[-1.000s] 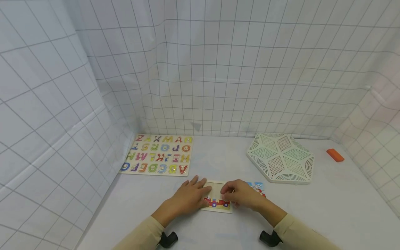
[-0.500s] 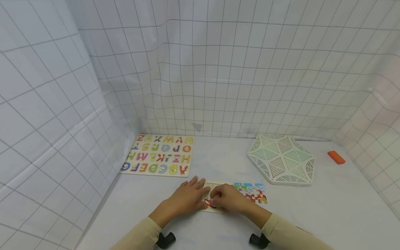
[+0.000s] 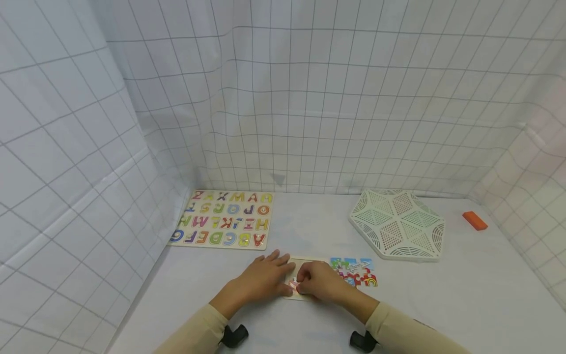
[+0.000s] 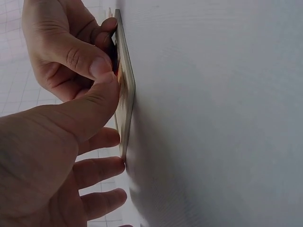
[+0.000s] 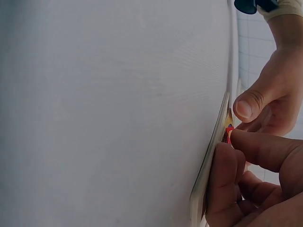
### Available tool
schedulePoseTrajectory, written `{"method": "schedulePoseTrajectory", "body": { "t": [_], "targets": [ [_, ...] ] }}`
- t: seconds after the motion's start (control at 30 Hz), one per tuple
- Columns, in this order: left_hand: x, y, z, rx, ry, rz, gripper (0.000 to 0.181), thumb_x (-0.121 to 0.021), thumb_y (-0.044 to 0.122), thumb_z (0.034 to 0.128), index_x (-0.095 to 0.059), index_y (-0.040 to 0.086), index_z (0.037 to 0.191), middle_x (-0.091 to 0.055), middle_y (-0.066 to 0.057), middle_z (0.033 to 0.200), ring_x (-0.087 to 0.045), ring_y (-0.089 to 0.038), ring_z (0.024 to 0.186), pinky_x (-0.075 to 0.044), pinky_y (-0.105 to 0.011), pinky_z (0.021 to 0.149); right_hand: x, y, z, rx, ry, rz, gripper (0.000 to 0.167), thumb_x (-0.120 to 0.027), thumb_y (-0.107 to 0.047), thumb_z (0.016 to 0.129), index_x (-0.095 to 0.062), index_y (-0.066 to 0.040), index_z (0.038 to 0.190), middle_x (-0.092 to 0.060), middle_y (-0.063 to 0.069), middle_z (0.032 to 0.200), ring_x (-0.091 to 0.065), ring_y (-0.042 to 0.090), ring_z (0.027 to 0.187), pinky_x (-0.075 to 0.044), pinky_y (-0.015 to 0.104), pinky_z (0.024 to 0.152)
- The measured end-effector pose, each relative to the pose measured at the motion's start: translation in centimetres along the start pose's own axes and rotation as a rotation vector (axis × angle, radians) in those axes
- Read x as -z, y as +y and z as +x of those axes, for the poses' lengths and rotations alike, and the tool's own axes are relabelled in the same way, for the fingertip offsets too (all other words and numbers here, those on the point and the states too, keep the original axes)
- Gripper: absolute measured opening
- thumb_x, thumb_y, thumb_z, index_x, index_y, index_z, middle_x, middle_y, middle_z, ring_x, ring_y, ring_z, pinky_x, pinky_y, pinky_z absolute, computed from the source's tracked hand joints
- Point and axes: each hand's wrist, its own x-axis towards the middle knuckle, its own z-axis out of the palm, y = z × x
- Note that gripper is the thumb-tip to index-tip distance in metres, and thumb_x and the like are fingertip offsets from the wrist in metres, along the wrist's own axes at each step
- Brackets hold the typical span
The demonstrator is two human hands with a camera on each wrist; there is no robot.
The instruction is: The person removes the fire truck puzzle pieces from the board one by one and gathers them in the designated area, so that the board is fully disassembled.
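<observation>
A small wooden puzzle tray (image 3: 305, 263) lies on the white table in the head view, with printed jigsaw pieces along its near side. My left hand (image 3: 267, 276) rests over its left edge, fingers spread and the thumb on the tray. Over the tray's middle, my right hand (image 3: 322, 281) has curled fingers and pinches a small red puzzle piece (image 5: 229, 134) down at the tray surface. Most of that piece is hidden by the fingers. From the left wrist view, the two thumbs almost meet above the tray (image 4: 124, 94).
Several loose jigsaw pieces (image 3: 353, 270) lie just right of the tray. A wooden alphabet board (image 3: 225, 219) stands at the back left. Toward the back right are a white perforated hexagonal panel (image 3: 398, 223) and an orange block (image 3: 475, 221). Grid-patterned curtains enclose the table.
My right hand has moved left from the tray's right edge to its middle, uncovering the loose pieces on the right. My left hand has stayed nearly still on the tray's left edge.
</observation>
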Motion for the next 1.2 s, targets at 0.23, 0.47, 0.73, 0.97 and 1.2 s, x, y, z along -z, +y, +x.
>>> {"method": "schedulePoseTrajectory", "body": {
  "t": [0.23, 0.47, 0.73, 0.97, 1.2],
  "targets": [
    [0.0, -0.4, 0.1, -0.01, -0.031, -0.03, 0.072, -0.069, 0.059, 0.0892, -0.055, 0.02, 0.149, -0.045, -0.008, 0.159, -0.035, -0.036, 0.15, -0.037, -0.063, 0.112, 0.3, -0.1, -0.2, -0.061, -0.016, 0.087, 0.014, -0.075, -0.009, 0.089, -0.063, -0.011, 0.082, -0.06, -0.002, 0.071, -0.052, 0.011, 0.052, -0.041, 0.025, 0.047],
    [0.0, -0.4, 0.2, -0.018, -0.033, -0.02, 0.075, -0.069, 0.06, 0.0874, -0.053, 0.021, 0.15, -0.044, -0.009, 0.159, -0.035, -0.038, 0.149, -0.037, -0.063, 0.112, 0.6, 0.3, -0.2, -0.067, -0.029, 0.19, 0.015, -0.077, -0.009, 0.089, -0.063, -0.008, 0.082, -0.06, -0.001, 0.072, -0.054, 0.012, 0.057, -0.047, 0.024, 0.049],
    [0.3, -0.2, 0.2, -0.015, -0.044, -0.007, 0.065, -0.064, 0.054, 0.0946, -0.054, 0.021, 0.149, -0.044, -0.007, 0.159, -0.034, -0.038, 0.15, -0.036, -0.062, 0.113, 2.9, 0.9, -1.1, -0.066, -0.009, 0.389, 0.013, -0.073, -0.009, 0.089, -0.061, -0.004, 0.092, -0.062, 0.004, 0.077, -0.057, 0.015, 0.061, -0.05, 0.025, 0.051],
    [0.3, -0.1, 0.0, -0.01, -0.042, 0.011, 0.06, -0.066, 0.048, 0.0962, -0.055, 0.021, 0.149, -0.044, -0.006, 0.159, -0.033, -0.038, 0.15, -0.035, -0.062, 0.114, 6.6, 2.4, -3.3, -0.136, 0.105, 0.425, 0.019, -0.074, -0.011, 0.091, -0.061, -0.001, 0.099, -0.061, 0.007, 0.074, -0.052, 0.015, 0.058, -0.045, 0.025, 0.051],
    [0.2, 0.1, -0.1, -0.002, -0.03, 0.006, 0.06, -0.07, 0.046, 0.0948, -0.055, 0.021, 0.148, -0.045, -0.006, 0.159, -0.034, -0.037, 0.15, -0.036, -0.061, 0.114, 6.6, 4.8, -5.9, -0.195, 0.08, 0.369, 0.018, -0.074, -0.012, 0.091, -0.063, -0.001, 0.1, -0.061, 0.005, 0.075, -0.055, 0.015, 0.061, -0.049, 0.026, 0.054]
  ]
}}
